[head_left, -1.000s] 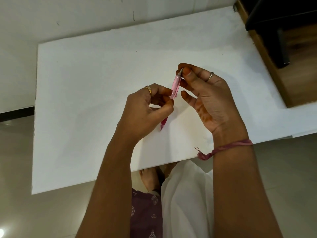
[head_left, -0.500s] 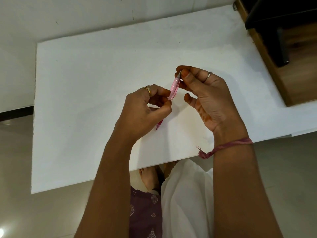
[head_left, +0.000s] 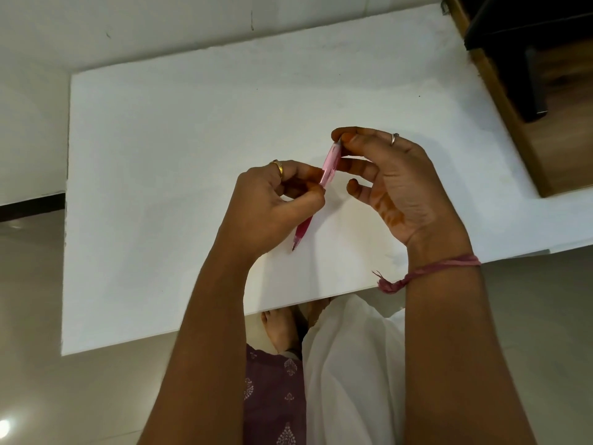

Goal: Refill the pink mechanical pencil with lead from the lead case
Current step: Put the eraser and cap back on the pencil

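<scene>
**Pencil held in both hands above the table, tip toward the person**

Pink pencil [head_left: 324, 184] is off the surface, held over the middle of the white table [head_left: 160, 155]. Long axis runs on a slant: writing tip low and nearer the person, pointing down and slightly left toward the table; back end up and away, tilted to the right.

Left hand [head_left: 272, 203]: thumb and fingers pressed together around the middle of the barrel, pinching it. The darker pink lower section and the tip stick out below this hand. A gold ring [head_left: 278, 167] sits on one finger.

Right hand [head_left: 394, 184]: thumb and forefinger closed on the back end of the pencil; the remaining fingers are loosely curled and slightly spread, not touching the barrel. A silver ring [head_left: 393, 138] is on one finger, a pink thread band [head_left: 442, 268] on the wrist.

Whether the end cap is on or off is hidden by the right fingertips; cannot tell.

Tip appears clear of the table, with its shadow close beneath.
</scene>
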